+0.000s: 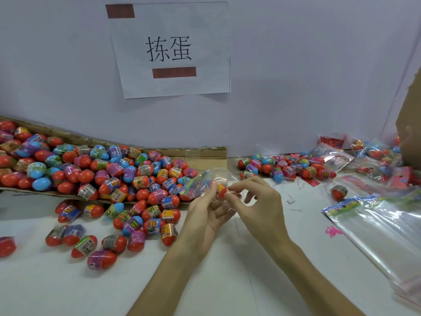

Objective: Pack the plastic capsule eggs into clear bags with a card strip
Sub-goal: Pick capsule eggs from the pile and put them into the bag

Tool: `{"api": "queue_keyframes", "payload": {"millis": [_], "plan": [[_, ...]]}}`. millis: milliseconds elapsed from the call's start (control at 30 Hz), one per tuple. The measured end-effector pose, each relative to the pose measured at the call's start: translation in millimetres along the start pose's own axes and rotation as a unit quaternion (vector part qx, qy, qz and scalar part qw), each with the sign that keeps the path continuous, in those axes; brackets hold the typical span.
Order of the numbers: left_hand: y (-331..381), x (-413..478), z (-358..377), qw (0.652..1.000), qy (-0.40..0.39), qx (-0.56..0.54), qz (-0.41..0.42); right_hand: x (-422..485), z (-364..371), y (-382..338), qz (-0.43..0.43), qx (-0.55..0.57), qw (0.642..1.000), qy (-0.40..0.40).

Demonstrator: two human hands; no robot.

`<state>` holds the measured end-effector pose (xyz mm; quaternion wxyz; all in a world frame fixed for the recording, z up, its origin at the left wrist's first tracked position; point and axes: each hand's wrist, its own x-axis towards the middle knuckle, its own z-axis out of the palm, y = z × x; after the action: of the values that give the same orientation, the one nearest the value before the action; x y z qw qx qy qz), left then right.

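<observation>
Head view shows both hands close together above the table (205, 281). The left hand (205, 215) grips a clear bag (205, 181) to steady it, while the right hand (259, 204) pinches a red egg (222, 190) at the bag, probably seating it inside. Loose eggs (102, 172) lie heaped on a cardboard tray (205, 152) at the left, within easy reach. Empty bags (376, 222) wait at the right.
</observation>
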<state>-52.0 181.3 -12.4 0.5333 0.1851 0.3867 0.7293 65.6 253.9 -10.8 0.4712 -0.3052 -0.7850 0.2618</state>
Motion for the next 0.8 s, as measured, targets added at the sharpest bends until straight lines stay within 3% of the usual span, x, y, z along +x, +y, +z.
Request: {"api": "queue_keyframes", "payload": {"millis": [200, 400, 667, 800], "plan": [[-2, -3, 2, 0.994, -0.072, 0.08, -0.023, 4, -3, 3, 0.004, -0.081, 0.993, 0.08], [-6, -3, 0, 0.993, -0.076, 0.086, -0.031, 6, -9, 7, 0.027, -0.02, 0.999, 0.03], [-6, -5, 2, 0.989, -0.086, 0.122, -0.01, 7, -11, 3, 0.031, 0.028, 0.999, 0.027], [-3, -6, 7, 0.992, -0.07, 0.097, -0.047, 8, -14, 2, 0.017, 0.043, 0.999, 0.014]]}}
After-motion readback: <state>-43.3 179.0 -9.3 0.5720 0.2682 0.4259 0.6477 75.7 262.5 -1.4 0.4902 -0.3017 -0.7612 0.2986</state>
